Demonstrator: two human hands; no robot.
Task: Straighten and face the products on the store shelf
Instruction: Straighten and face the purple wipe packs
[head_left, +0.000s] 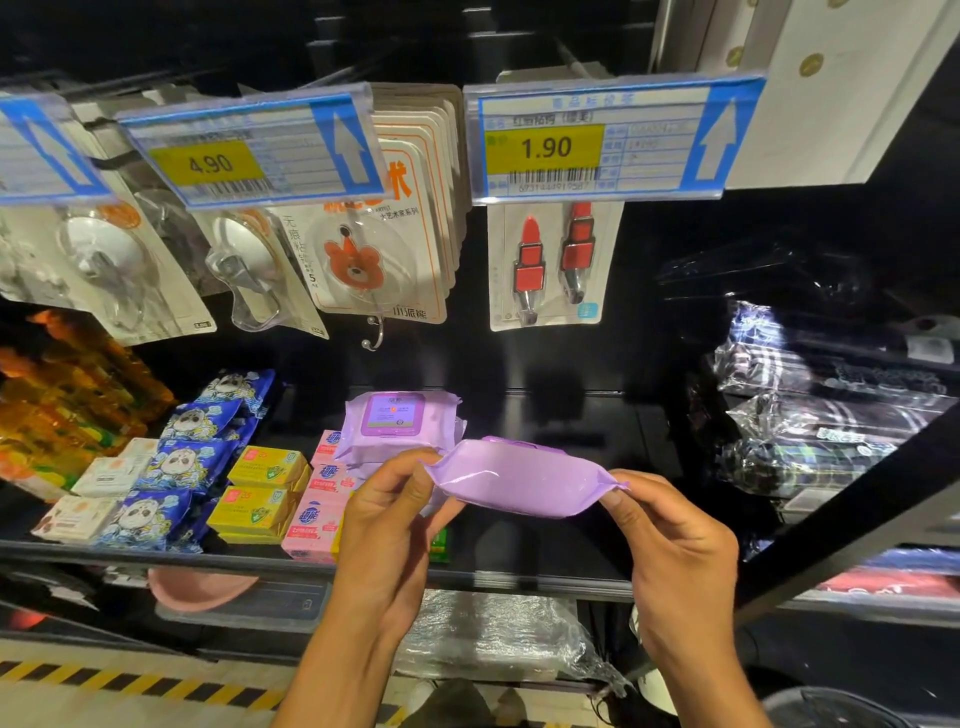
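Note:
A purple wet-wipe pack (519, 480) hangs in the air in front of the shelf, its plain underside toward me. My left hand (395, 512) pinches its left crimped end and my right hand (670, 535) pinches its right end. Behind it, a stack of the same purple wipe packs (400, 426) lies on the black shelf (519, 577), lid label facing up. Left of the stack stand pink boxes (314, 522), yellow soap boxes (262, 486) and blue panda packets (182, 467).
Hook cards (384, 228) and a red clip card (553, 265) hang from pegs above, under price tags (597, 137). Black packaged goods (826, 421) fill the right side. A dark bare stretch of shelf lies behind the held pack. White boxes (104, 480) sit far left.

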